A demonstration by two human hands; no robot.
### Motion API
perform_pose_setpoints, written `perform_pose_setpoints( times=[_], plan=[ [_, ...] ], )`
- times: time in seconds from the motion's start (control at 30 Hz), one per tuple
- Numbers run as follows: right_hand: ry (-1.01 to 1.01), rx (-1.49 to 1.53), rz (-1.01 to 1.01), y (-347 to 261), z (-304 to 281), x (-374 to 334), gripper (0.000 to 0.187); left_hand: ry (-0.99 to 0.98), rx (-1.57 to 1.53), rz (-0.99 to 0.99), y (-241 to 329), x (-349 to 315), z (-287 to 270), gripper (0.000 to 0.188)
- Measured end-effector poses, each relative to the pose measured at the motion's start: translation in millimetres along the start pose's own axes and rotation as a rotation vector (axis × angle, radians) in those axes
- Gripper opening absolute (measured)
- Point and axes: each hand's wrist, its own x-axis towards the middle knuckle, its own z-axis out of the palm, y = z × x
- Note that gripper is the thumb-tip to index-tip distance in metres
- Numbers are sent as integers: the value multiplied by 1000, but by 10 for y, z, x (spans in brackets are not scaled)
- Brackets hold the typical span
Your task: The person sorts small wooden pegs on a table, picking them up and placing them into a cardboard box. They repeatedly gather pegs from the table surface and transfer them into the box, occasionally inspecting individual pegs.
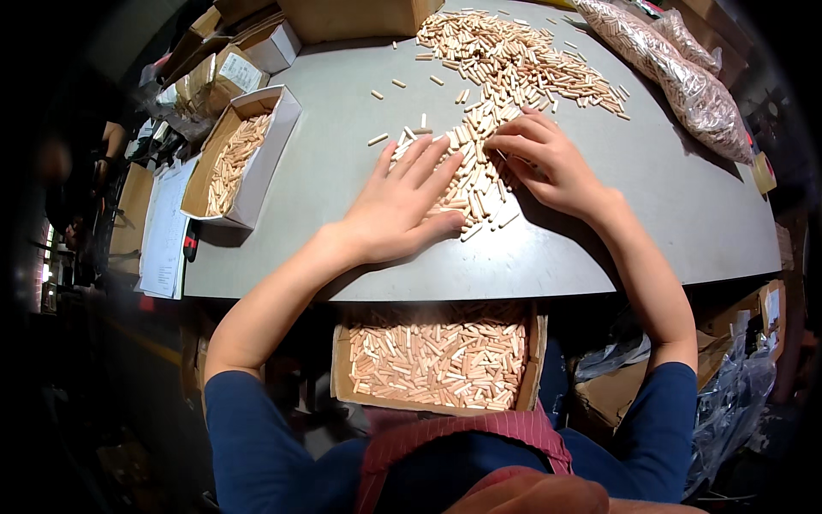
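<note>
Left hand (402, 201) flat, fingers spread wide on dowel pile (505, 68) at near end; right hand (548, 163) just beside, fingers curled on dowels; lap box (438, 353) below table edge (514, 283), full of dowels.

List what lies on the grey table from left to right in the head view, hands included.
Sheets of paper → open white box of wooden dowels → left hand flat on the loose dowel pile → right hand → clear bags of dowels → tape roll.
</note>
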Motion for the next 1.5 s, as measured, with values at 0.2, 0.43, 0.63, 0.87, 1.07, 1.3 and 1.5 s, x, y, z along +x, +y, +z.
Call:
perform_pose_setpoints(
  times=[0.2, 0.43, 0.63, 0.87, 1.07, 1.3, 1.5],
  plan=[
    [-8, 17, 60, 35, 15, -2, 23, 92, -225, 42, -139, 117, 57, 62],
    [-12, -35, 54, 17, -6, 0, 14, 305, -672, -21, -233, 86, 19, 55],
    [-23, 34, 133, 20, -2, -1, 15, 368, -710, -70, -320, 58, -31, 49],
    [-59, 94, 272, 40, -27, -23, 18, 441, -706, -108, -294, 54, -54, 43],
    [-53, 4, 238, 54, 23, -8, 20, 491, -691, -96, -306, 47, -75, 36],
    [22, -5, 297, 74, 129, -4, 17, 479, -603, -70, -316, 51, -88, 25],
    [34, -280, 127, 71, 122, 49, 17, 443, -551, -76, -302, 47, -112, 20]
  ],
)
